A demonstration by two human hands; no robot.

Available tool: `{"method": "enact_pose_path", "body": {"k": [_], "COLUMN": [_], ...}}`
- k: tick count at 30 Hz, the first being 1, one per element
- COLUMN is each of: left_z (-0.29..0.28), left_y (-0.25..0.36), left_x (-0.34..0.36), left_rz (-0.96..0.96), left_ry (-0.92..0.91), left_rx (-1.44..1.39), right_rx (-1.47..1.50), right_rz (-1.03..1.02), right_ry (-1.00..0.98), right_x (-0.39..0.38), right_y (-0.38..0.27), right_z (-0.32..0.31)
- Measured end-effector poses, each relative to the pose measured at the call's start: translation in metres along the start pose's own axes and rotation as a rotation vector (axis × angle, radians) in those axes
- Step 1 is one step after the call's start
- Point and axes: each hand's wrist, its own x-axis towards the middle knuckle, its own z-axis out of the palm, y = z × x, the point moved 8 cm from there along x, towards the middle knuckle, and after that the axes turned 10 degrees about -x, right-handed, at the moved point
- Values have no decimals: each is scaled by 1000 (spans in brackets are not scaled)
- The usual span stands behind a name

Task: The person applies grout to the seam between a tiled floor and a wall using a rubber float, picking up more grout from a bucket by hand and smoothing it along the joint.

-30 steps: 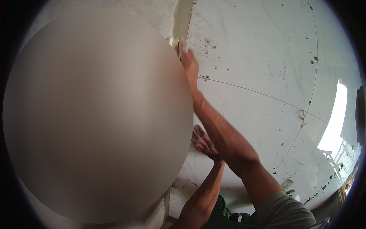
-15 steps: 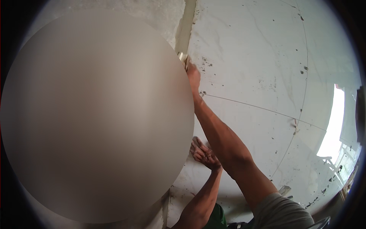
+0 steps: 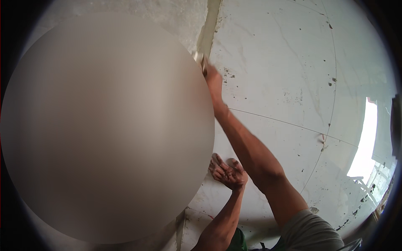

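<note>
My right hand (image 3: 213,80) reaches far forward to the left edge of a large glossy white floor tile (image 3: 284,75). Its fingers are closed on a small pale tool (image 3: 199,56), which lies against the gap (image 3: 209,25) between the tile and rough grey mortar. The tool is partly hidden, so its kind is unclear. My left hand (image 3: 228,171) rests flat on the nearer tile (image 3: 259,209), fingers spread, close to that tile's left edge and holding nothing.
A big blurred grey oval (image 3: 104,129) hides the left half of the view. Thin joint lines (image 3: 284,123) separate the tiles, which carry dark specks. Rough grey mortar (image 3: 167,16) lies at the top left. A bright window reflection (image 3: 364,142) shines at the right.
My right hand has stayed at the tile's edge with the tool, shifting only slightly along the gap. My left hand remains flat on the tile. The view has moved a little.
</note>
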Motion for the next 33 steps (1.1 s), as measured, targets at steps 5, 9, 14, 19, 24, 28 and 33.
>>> {"method": "enact_pose_path", "body": {"k": [5,9,14,19,24,28,33], "left_z": [6,2,3,10,28,61,50], "left_y": [16,-2,12,3,-27,-52,-65], "left_x": [1,0,1,-1,-5,-18,-30], "left_rz": [31,39,24,52,-38,-1,-63], "left_ry": [11,63,44,52,-52,-139,-4], "left_rx": [39,-8,-13,-97,-56,238,-323], "right_rx": [-172,-48,-127,-92,-56,-154,8], "right_rz": [141,50,105,133,-131,135,193], "right_ry": [-127,-83,-119,-164,-69,-172,-352], "right_x": [61,-18,70,-50,-7,-55,-166], "right_y": [36,27,10,41,-20,40,-7], "right_z": [2,7,2,0,-12,-6,-18]}}
